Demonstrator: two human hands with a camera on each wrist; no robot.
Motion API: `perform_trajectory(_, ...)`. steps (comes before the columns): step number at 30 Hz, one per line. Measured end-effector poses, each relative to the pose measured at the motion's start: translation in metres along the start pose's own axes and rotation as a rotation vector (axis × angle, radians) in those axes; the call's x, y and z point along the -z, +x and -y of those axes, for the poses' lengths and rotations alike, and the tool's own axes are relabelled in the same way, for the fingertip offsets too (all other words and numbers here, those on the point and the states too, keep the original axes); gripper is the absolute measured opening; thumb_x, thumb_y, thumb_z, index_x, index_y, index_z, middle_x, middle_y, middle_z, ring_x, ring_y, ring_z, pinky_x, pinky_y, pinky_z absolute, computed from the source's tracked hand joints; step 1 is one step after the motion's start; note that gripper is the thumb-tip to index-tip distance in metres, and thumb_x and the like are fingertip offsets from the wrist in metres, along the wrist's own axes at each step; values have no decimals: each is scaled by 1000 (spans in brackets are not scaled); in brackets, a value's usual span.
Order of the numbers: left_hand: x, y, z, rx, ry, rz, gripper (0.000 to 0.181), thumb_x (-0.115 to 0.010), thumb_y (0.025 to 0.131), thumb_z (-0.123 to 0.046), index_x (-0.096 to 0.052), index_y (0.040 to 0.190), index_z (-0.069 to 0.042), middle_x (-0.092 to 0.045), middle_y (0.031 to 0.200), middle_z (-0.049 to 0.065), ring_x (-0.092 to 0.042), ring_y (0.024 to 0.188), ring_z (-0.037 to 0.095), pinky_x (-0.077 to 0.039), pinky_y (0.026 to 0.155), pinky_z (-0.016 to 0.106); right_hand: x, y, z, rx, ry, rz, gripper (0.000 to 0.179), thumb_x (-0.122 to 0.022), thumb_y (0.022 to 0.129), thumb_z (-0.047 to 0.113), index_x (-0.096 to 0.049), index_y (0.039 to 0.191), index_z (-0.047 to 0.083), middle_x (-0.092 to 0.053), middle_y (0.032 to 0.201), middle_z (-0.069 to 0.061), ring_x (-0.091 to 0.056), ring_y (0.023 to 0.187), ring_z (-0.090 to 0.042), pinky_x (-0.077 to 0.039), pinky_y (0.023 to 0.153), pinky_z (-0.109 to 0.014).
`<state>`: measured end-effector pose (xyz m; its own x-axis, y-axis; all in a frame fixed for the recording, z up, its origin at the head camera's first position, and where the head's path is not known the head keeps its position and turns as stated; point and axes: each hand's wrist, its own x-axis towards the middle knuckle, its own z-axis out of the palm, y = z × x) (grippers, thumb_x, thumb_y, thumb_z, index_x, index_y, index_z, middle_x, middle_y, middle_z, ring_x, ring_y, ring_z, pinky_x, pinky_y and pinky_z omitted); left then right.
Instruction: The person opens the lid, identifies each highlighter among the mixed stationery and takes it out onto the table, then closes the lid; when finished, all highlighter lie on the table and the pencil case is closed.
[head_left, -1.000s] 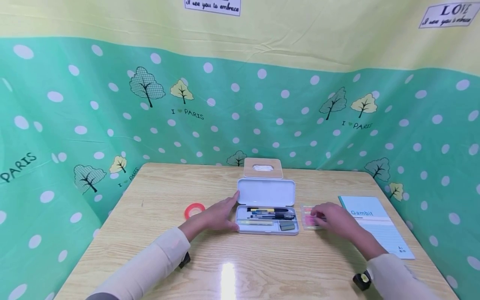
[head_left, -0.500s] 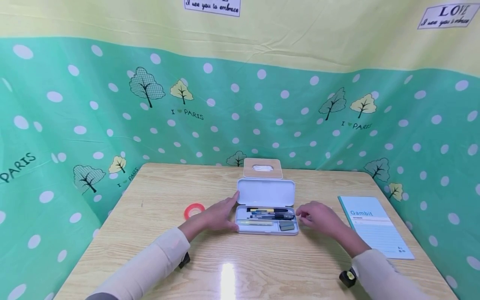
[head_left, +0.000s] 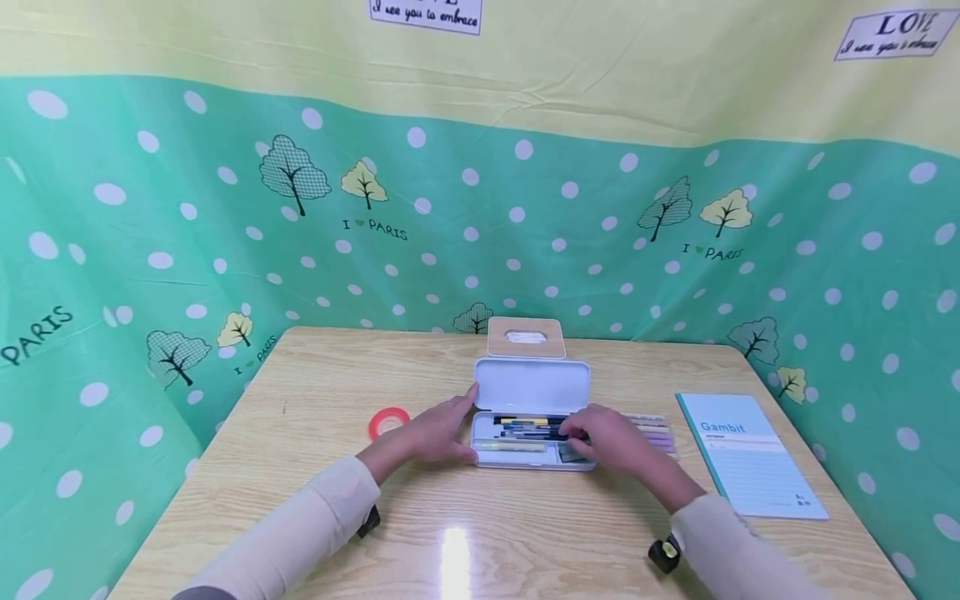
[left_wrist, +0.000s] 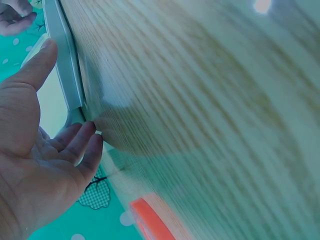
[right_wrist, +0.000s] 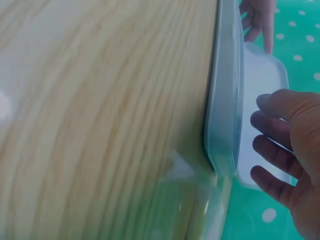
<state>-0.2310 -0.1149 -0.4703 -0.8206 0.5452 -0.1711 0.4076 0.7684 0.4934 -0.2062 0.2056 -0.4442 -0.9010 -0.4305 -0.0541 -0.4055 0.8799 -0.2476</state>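
An open white pencil case (head_left: 510, 464) lies on the table with its lid (head_left: 532, 384) raised. Inside are several pens (head_left: 525, 429), a pale yellow-green stick (head_left: 513, 447) and a grey block (head_left: 567, 455), partly covered by a hand. My left hand (head_left: 441, 429) touches the case's left side, thumb and fingers spread, as the left wrist view also shows. Over the case's right end is my right hand (head_left: 609, 435), its fingers loosely bent above the pens and block. The right wrist view shows that hand's fingers (right_wrist: 272, 150) apart, with nothing between them.
Right of the case lies a clear pack with purple sticks (head_left: 658, 435), partly hidden by my right wrist. A blue notebook (head_left: 750, 454) lies farther right. A red tape ring (head_left: 378, 417) sits left, and a wooden-topped tissue box (head_left: 498, 333) stands behind the lid.
My right hand has moved left, from above the clear pack, past the case's right edge, to over its compartments. The left hand has stayed at the case's left side.
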Motion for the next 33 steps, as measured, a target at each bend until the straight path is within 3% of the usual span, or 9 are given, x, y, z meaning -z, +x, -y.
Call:
perform_trajectory(12, 0, 1, -1, 4, -6, 2, 123, -81, 84, -49, 3, 165, -12, -23, 170, 13, -29, 155, 29, -30, 127, 42, -12, 7, 14, 56, -37, -1, 13, -76, 93, 28, -79, 105, 27, -69, 95, 13, -54, 84, -4, -54, 77, -26)
perform_trajectory(19, 0, 1, -1, 9, -4, 3, 123, -80, 84, -50, 4, 165, -13, -22, 170, 13, -28, 155, 30, -30, 127, 43, -11, 7, 19, 96, -25, 11, 15, -75, 93, 26, -78, 107, 25, -73, 100, 9, -63, 93, -9, -57, 87, -34)
perform_trajectory(27, -1, 1, 0, 1, -14, 1, 124, -80, 84, -51, 5, 165, -13, -21, 170, 13, -27, 156, 31, -29, 127, 44, -15, 9, 22, 100, -36, 47, 16, -73, 94, 29, -77, 109, 26, -68, 93, 13, -53, 80, -4, -52, 75, -28)
perform_trajectory(33, 0, 0, 0, -1, -13, -3, 123, -81, 84, -49, 4, 165, -12, -21, 170, 14, -28, 155, 31, -29, 127, 44, -18, 10, 22, 144, -44, 28, 13, -72, 94, 27, -77, 106, 26, -69, 91, 13, -54, 79, -4, -53, 74, -28)
